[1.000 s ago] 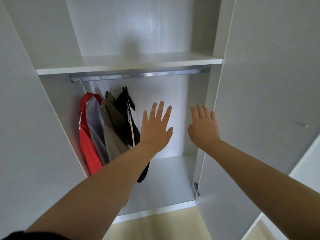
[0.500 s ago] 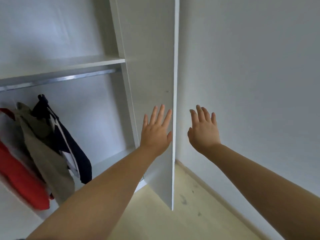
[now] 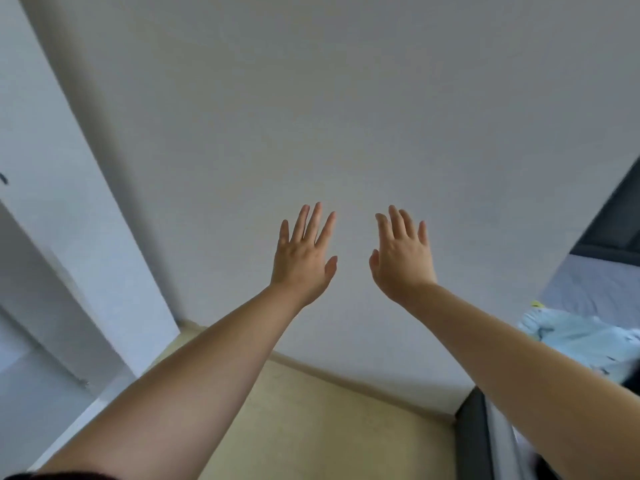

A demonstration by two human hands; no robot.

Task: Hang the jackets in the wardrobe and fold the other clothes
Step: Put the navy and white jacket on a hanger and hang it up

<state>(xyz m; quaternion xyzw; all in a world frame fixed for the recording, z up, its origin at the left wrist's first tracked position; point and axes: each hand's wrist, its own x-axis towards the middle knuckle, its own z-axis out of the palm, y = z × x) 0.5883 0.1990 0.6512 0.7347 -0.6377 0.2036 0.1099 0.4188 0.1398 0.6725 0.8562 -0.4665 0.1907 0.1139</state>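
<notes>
— Over by the bare wall (image 3: pixel 346 116), both arms are out: left hand (image 3: pixel 302 261) and right hand (image 3: pixel 401 261) raised, fingers straight and spread, holding nothing.

— Where are the clothes?

— A pale blue garment (image 3: pixel 575 336) lies on the bed (image 3: pixel 595 292) at the right; blurred, so I can't say what kind. Only the wardrobe (image 3: pixel 79 271) panel shows, at the left edge.

— Best next move?

— I'd say turn fully to the bed, lift that garment by the shoulders, spread it flat before folding.

— What's changed?

— A second ago the hands faced the open wardrobe with three jackets hanging; now that's swung out of sight, hands unchanged.
</notes>
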